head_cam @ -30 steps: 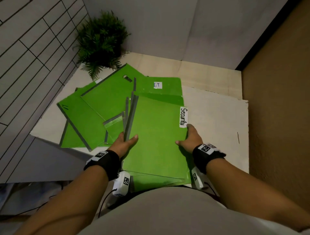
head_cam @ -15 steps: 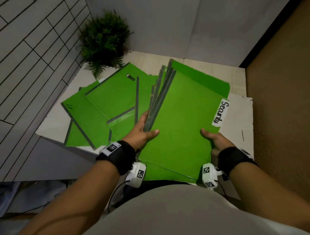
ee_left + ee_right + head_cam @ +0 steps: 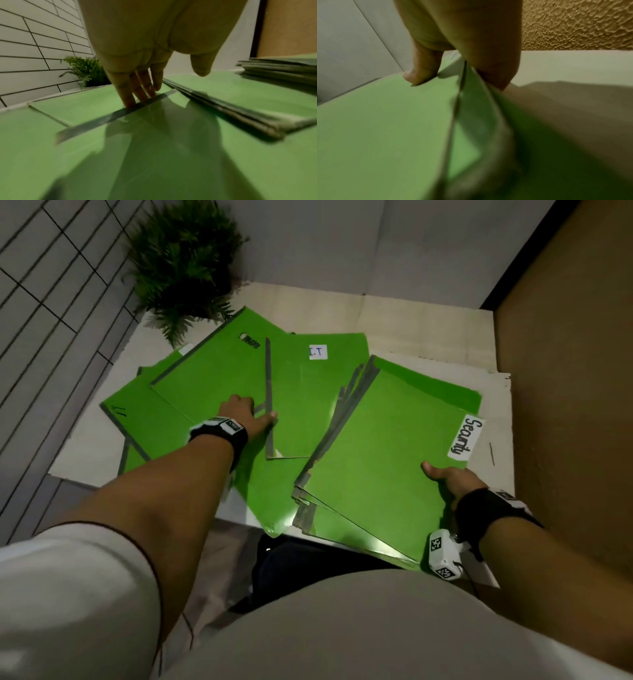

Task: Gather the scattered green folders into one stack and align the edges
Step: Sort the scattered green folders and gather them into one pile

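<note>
Pinching the folder stack [image 3: 383, 460]: right hand [image 3: 448, 477].

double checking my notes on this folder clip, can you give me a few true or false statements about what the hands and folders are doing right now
1. The right hand grips the stack topped by the Security folder. True.
2. The left hand holds the potted plant. False: its fingers rest on the scattered folders, and the plant stands apart in the corner.
3. The I.T folder already lies on the held stack. False: it lies on the table, beside the stack.
4. The right thumb lies on top of the stack. True.
5. All folders form one stack. False: several are still spread out.
</note>
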